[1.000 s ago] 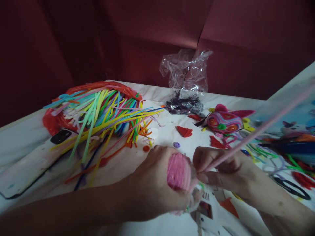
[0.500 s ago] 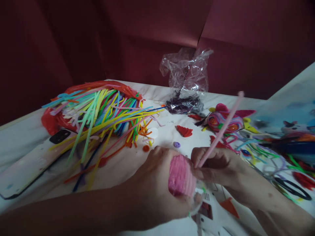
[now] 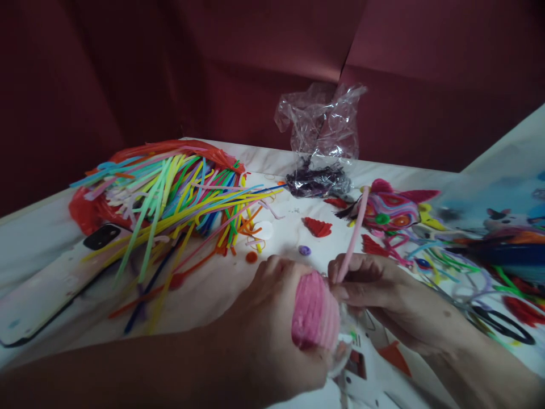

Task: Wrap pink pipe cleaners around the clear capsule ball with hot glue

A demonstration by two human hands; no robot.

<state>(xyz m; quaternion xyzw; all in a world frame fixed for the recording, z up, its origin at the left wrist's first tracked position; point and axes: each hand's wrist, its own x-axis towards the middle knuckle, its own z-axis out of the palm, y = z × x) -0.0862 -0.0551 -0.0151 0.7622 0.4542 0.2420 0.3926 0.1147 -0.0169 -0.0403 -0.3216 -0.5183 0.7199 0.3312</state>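
Note:
My left hand (image 3: 272, 318) is closed round a pink object (image 3: 313, 309) wound with fuzzy pipe cleaner, held low in the middle of the view. Right beside it, my right hand (image 3: 374, 295) pinches a pale pink pipe cleaner (image 3: 353, 236) whose free end sticks up and away, towards a multicoloured pipe-cleaner figure (image 3: 389, 211). The two hands touch at the wound pink object. Under them lies a white glue gun (image 3: 366, 369), partly hidden.
A heap of coloured pipe cleaners (image 3: 179, 199) on a red bag lies at the left, with a phone (image 3: 55, 281) in front of it. A clear plastic bag (image 3: 321, 142) stands at the back. Scissors (image 3: 502, 324), red scraps and loose pipe cleaners lie right.
The free length of the pale pink pipe cleaner has grown shorter and swung from far right to nearly upright, as it wraps onto the pink object. Both hands stayed in place.

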